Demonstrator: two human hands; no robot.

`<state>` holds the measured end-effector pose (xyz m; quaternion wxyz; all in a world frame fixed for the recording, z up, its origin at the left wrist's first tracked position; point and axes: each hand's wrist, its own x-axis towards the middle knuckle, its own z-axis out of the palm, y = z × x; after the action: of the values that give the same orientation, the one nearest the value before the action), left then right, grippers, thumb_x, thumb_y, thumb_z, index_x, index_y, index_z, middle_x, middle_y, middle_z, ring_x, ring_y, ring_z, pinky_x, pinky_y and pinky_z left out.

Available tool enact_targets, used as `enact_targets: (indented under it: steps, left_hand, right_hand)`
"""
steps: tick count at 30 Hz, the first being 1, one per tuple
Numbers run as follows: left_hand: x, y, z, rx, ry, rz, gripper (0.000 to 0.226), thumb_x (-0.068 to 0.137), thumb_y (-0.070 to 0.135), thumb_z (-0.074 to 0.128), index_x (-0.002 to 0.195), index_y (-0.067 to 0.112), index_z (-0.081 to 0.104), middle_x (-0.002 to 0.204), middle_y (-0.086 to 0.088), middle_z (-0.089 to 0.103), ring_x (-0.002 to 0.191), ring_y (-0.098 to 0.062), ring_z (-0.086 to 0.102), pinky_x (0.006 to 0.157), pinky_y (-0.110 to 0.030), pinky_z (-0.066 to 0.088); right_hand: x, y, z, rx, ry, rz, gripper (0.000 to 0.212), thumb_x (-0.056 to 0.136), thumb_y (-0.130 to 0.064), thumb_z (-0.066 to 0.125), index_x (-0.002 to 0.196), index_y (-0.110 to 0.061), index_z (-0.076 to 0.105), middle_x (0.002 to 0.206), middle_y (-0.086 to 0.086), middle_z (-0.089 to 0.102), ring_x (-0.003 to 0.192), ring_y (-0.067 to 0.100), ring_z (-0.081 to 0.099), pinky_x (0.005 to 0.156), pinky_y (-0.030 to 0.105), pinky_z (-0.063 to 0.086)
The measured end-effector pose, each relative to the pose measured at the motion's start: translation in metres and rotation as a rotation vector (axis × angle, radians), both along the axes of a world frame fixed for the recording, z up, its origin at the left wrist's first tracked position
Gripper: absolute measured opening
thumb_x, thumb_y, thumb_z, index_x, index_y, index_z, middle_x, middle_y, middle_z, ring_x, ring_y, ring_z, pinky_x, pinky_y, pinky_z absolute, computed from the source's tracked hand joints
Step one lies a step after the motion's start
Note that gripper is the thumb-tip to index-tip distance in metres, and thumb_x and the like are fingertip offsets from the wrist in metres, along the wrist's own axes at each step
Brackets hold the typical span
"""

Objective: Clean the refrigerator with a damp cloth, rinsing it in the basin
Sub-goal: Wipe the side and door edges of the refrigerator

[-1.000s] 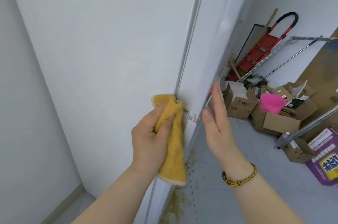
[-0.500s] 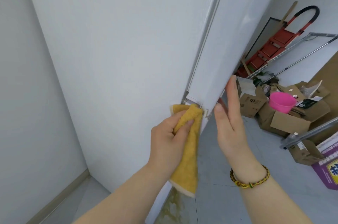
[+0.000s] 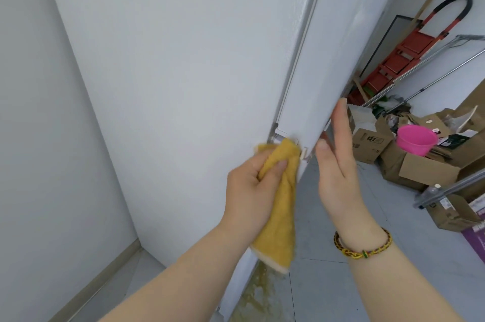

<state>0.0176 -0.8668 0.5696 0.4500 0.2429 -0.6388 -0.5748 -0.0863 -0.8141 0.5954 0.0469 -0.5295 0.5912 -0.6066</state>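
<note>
Refrigerator: a tall white metal refrigerator (image 3: 183, 85) fills the left and middle, side panel facing us, door edge running down its right.
Left hand: the left hand (image 3: 252, 190) is curled tight round the cloth, thumb on top, pushing it at the refrigerator.
Cloth: a mustard-yellow terry cloth (image 3: 280, 216), bunched in that grip. Its top end is on the small metal hinge bracket (image 3: 277, 138) under the upper door, and the rest hangs below the fist.
Floor: a pale grey tiled floor (image 3: 315, 282), with a yellowish-brown stain (image 3: 258, 292) at the refrigerator's foot.
Right hand: the right hand (image 3: 338, 164) is flat and wide, fingers straight, holding nothing, right by the door's edge. Whether it touches, I can't tell.
Wrist: a braided yellow-and-dark cord bracelet (image 3: 362, 245).
Basin: a bright pink round plastic basin (image 3: 416, 140) sits on brown cardboard boxes (image 3: 430, 172), well apart from both hands.
Far wall: a red metal step ladder (image 3: 409, 59) leans there.
</note>
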Motion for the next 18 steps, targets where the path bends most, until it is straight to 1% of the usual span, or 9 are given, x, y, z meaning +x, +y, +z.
enact_targets:
  steps: [2,4,8,9,11,13,15,17,18]
  left_hand:
    - [-0.004,0.000,0.010,0.012,0.062,0.000,0.026,0.088,0.012,0.054,0.074,0.033,0.061,0.054,0.028,0.060,0.056,0.011,0.054,0.056,-0.003,0.040]
    - [-0.005,0.003,0.007,0.033,0.058,0.004,0.029,0.089,0.012,0.053,0.072,0.034,0.060,0.055,0.028,0.060,0.056,0.010,0.054,0.056,-0.004,0.041]
    - [0.001,0.003,-0.018,0.081,-0.078,-0.003,0.028,0.089,0.016,0.053,0.068,0.033,0.058,0.051,0.025,0.059,0.053,0.009,0.053,0.052,-0.003,0.038]
    - [0.003,0.000,-0.021,0.095,-0.111,-0.020,0.028,0.089,0.017,0.054,0.067,0.032,0.059,0.049,0.022,0.058,0.051,0.008,0.053,0.051,-0.003,0.038]
    - [0.006,-0.006,-0.021,0.117,-0.128,-0.009,0.027,0.089,0.017,0.055,0.065,0.029,0.061,0.047,0.018,0.057,0.048,0.008,0.051,0.050,-0.004,0.039]
    - [0.010,-0.011,-0.011,0.120,-0.064,0.087,0.027,0.088,0.015,0.055,0.064,0.028,0.060,0.045,0.018,0.057,0.046,0.009,0.051,0.049,-0.003,0.039]
    - [0.012,-0.016,0.000,0.095,0.023,0.177,0.028,0.088,0.015,0.054,0.065,0.030,0.059,0.050,0.021,0.059,0.050,0.011,0.052,0.052,-0.002,0.039]
    - [0.013,-0.020,0.006,0.042,0.067,0.222,0.029,0.087,0.013,0.055,0.068,0.034,0.058,0.060,0.019,0.060,0.058,0.015,0.053,0.059,-0.001,0.039]
    - [0.012,-0.020,0.007,0.017,0.075,0.227,0.031,0.087,0.012,0.056,0.069,0.037,0.057,0.067,0.020,0.059,0.062,0.017,0.053,0.063,0.000,0.039]
  right_hand:
    - [0.000,0.001,0.000,0.012,-0.002,0.002,0.050,0.088,-0.015,0.029,0.123,-0.046,0.010,0.140,-0.025,0.006,0.137,-0.002,0.007,0.112,0.010,0.009]
    - [-0.001,0.002,0.001,0.013,0.004,-0.004,0.049,0.089,-0.016,0.029,0.123,-0.047,0.010,0.139,-0.026,0.005,0.137,-0.003,0.007,0.111,0.007,0.009]
    - [0.000,0.002,0.000,0.024,-0.009,-0.004,0.049,0.089,-0.016,0.028,0.123,-0.047,0.010,0.138,-0.028,0.006,0.135,-0.006,0.007,0.108,0.003,0.009]
    - [0.000,0.002,0.001,0.022,-0.014,0.001,0.050,0.089,-0.016,0.029,0.123,-0.047,0.010,0.139,-0.028,0.006,0.136,-0.006,0.008,0.110,0.006,0.009]
    - [-0.003,0.004,0.001,0.024,-0.014,0.008,0.050,0.089,-0.017,0.031,0.123,-0.047,0.012,0.142,-0.025,0.008,0.138,-0.003,0.009,0.115,0.016,0.011]
    - [-0.007,0.006,0.000,0.017,0.010,-0.001,0.046,0.091,-0.024,0.035,0.126,-0.046,0.015,0.147,-0.019,0.012,0.139,0.000,0.012,0.116,0.023,0.013]
    - [-0.007,0.010,-0.008,0.032,0.032,-0.040,0.043,0.088,-0.036,0.034,0.126,-0.048,0.017,0.144,-0.024,0.016,0.136,-0.009,0.014,0.113,0.014,0.014]
    - [-0.002,0.014,-0.024,0.071,0.034,-0.067,0.040,0.089,-0.039,0.031,0.126,-0.047,0.018,0.140,-0.030,0.016,0.130,-0.020,0.014,0.107,0.003,0.013]
    - [0.001,0.015,-0.032,0.096,0.019,-0.069,0.038,0.091,-0.038,0.031,0.126,-0.047,0.018,0.140,-0.029,0.016,0.128,-0.023,0.013,0.105,0.000,0.013]
